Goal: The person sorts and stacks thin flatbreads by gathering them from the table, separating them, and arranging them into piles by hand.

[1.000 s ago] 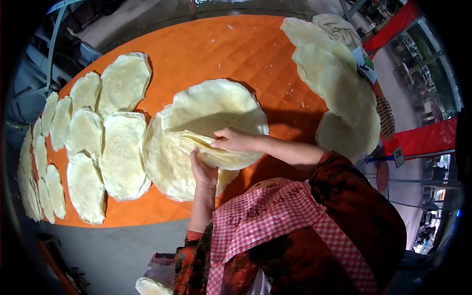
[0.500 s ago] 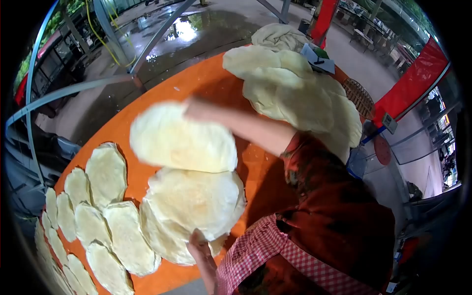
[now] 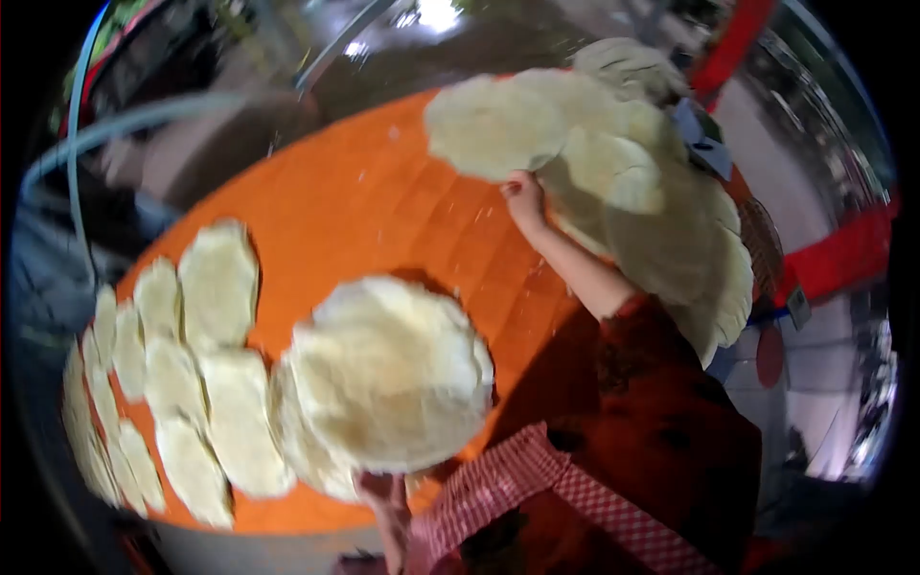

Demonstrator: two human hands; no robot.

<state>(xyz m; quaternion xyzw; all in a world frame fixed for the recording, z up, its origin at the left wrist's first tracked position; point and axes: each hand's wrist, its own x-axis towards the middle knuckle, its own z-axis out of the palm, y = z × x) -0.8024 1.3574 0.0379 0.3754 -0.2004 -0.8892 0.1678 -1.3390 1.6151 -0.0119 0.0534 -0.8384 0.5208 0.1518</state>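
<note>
The middle stack [image 3: 393,374], round, pale and ragged at its rim, lies on the orange tabletop [image 3: 383,201] and serves as landmark; the left hand [image 3: 383,494] is at its near edge, blurred, with the fingers partly hidden by that edge, so I cannot tell whether they grip or only touch.

Beyond the middle stack and to its right, the right hand [image 3: 525,196] has its fingers closed on the near edge of a thin sheet [image 3: 494,129]; this sheet lies at the left end of the right pile [image 3: 671,230], whose broad sheets overlap one another and run down the right side of the tabletop, apart from the middle stack.

To the left of the middle stack are smaller oval pieces [image 3: 218,287] in rows; some touch or overlap. Far to the right of the middle stack, past the right pile, are a crumpled cloth [image 3: 628,69], a pale card [image 3: 702,142] and a woven basket [image 3: 762,247]; a checked apron [image 3: 494,479] is just on its near side, to the right.
</note>
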